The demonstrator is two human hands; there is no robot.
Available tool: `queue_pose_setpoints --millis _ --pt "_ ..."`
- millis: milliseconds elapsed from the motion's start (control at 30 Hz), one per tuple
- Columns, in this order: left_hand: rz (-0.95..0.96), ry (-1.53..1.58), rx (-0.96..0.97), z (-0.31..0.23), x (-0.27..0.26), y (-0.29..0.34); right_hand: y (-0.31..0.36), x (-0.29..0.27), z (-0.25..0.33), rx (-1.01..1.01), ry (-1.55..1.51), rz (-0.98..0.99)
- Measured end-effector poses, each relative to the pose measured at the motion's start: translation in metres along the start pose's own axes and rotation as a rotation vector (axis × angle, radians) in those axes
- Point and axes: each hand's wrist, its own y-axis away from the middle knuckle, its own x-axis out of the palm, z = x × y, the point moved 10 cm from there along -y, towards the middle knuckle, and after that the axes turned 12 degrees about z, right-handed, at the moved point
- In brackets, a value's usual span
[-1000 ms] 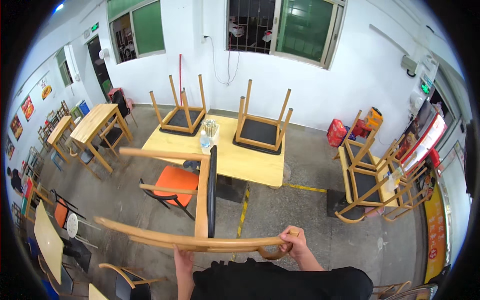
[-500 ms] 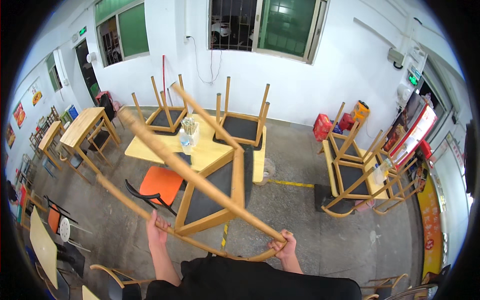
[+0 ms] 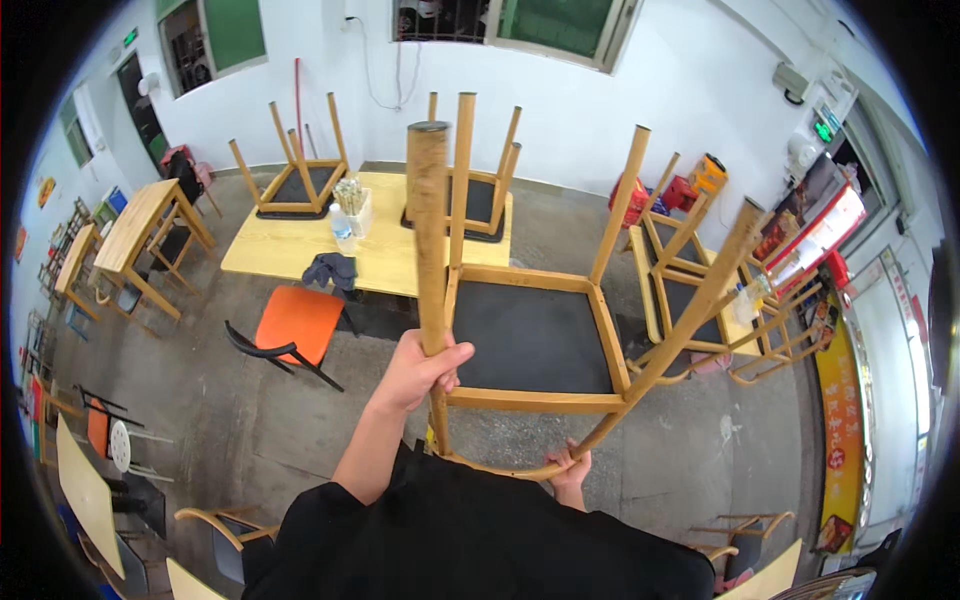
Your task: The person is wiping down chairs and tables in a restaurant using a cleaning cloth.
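A wooden chair (image 3: 535, 402) hangs upside down before me, its legs pointing up and the dark underside of its seat showing. My left hand (image 3: 425, 370) is closed round the thick left leg. Lower down, my right hand (image 3: 570, 464) grips the right end of the curved back rail, close to the right rear leg; some fingers are hidden behind the wood. Beyond the chair, a pale wooden table (image 3: 270, 240) carries two upturned chairs, a holder of chopsticks (image 3: 352, 205), a clear bottle (image 3: 341, 228) and a dark cloth (image 3: 331, 270).
An orange chair (image 3: 298, 325) with a black frame stands left of the held chair. To the right, another table (image 3: 645, 290) bears several upturned chairs. Red crates (image 3: 680, 193) and a yellow container (image 3: 709, 174) are by the wall. More tables and chairs line the left side.
The held chair has turned from a tilted pose to legs-up and swung rightward. My left hand has moved up and right, from the lower rail onto a leg. My right hand stays low.
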Motion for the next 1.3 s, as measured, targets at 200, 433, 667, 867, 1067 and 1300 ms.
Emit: queue_pose_setpoints --millis 200,433,667,867,1067,1300 --pt "0.172 -0.122 -0.169 0.024 0.039 -0.038 -0.023 -0.033 -0.012 0.055 0.087 -0.205" --pt "0.677 -0.562 -0.126 0.001 0.092 -0.081 -0.056 -0.037 -0.037 -0.008 0.044 -0.337" --pt "0.802 -0.554 0.097 -0.021 0.049 -0.099 -0.077 0.041 -0.084 0.088 0.246 -0.157" --pt "0.747 -0.619 0.2 -0.012 -0.001 -0.099 -0.115 0.104 -0.106 0.11 0.423 0.403" --pt "0.645 -0.7 0.28 -0.019 -0.078 -0.111 -0.146 0.072 -0.134 0.072 0.212 0.101" --pt "0.571 -0.742 0.296 -0.019 -0.117 -0.114 -0.11 0.059 -0.124 -0.181 -0.038 -0.373"
